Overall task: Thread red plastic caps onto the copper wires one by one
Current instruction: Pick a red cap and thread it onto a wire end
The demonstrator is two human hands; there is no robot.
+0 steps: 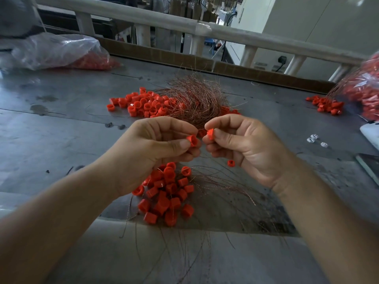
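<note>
Grey table, cap piles and copper wires around; left hand pinches one red cap, right hand a second cap.

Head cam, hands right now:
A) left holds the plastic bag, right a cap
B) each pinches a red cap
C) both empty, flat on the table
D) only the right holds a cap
B: the left hand pinches a red cap, and the right hand pinches a second red cap close beside it.

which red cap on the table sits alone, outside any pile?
The lone cap just under the right hand, right of the near pile; the others are heaped, bagged or held.
</note>
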